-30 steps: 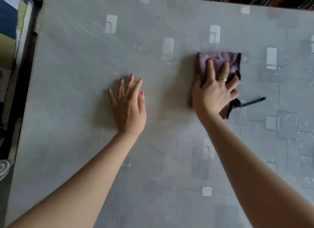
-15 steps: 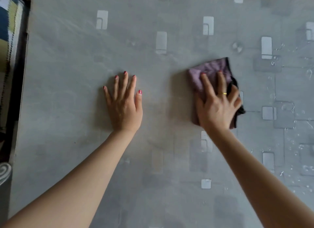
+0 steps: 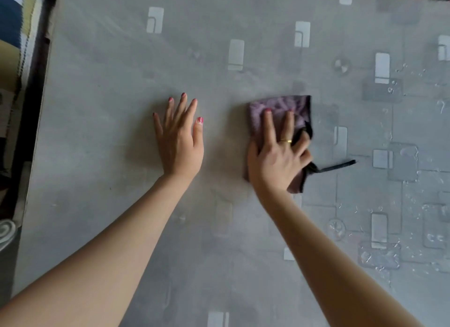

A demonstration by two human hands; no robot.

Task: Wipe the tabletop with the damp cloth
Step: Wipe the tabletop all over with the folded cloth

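The wiping step is under way, judging by the damp cloth already flat on the tabletop (image 3: 102, 156) with a hand pressing it. Starting at 9 o'clock, the table's left edge runs up the frame beside a dark gap and some striped fabric (image 3: 14, 29) beyond it; that side of the surface looks dull and free of droplets. Just left of centre the left hand (image 3: 179, 141) lies palm down on the bare top, fingers straight and slightly spread toward 12 o'clock, holding nothing and seemingly bracing the body. Just beside it toward 3 o'clock, apart from it by a strip of bare table, the right hand (image 3: 277, 156) presses the folded purple cloth (image 3: 280, 107); the first fingers lie straight across the fabric, the outer ones seem to bend at its dark edge, a ring shows on one finger, and a dark loop (image 3: 337, 167) trails out from the cloth toward 3 o'clock. Further right, from 2 to 5 o'clock, water droplets (image 3: 379, 256) sit scattered on the patterned surface, so that area probably remains to be done. The next move likely calls for sliding the cloth toward 3 o'clock with steady downward pressure. Nothing stands in its path, the far edge lies well off at 12 o'clock, and the right edge is out of view.
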